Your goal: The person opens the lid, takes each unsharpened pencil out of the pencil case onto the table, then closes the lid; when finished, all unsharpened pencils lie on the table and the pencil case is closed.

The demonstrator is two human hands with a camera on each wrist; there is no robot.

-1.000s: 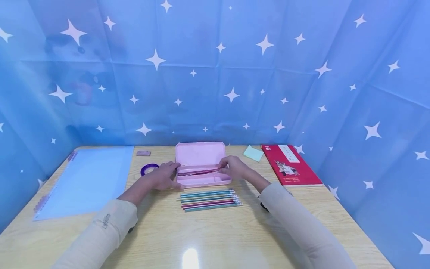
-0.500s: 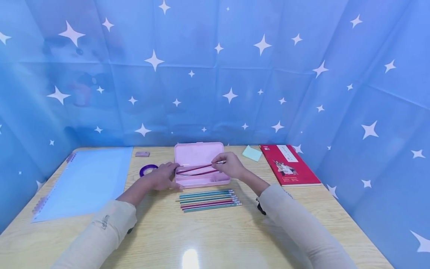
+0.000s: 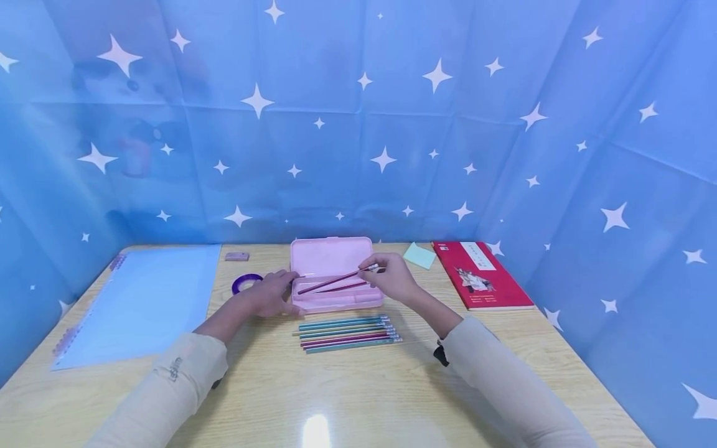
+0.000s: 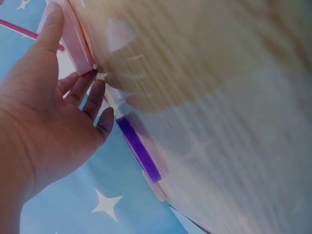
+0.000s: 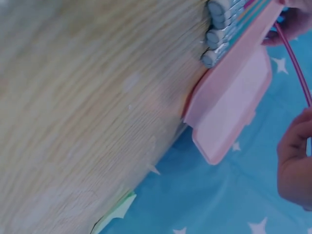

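Right hand pinches a red pencil (tilted, apparently clearing the rim) above the case; left hand lies relaxed, steadying its end; best to lift slowly.

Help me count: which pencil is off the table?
The red pencil, its eraser end pinched in the right hand above the pink case; the others lie in a row.

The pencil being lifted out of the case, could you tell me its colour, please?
Dark red; the pencil, pinched by the right hand, shows best in the head view.
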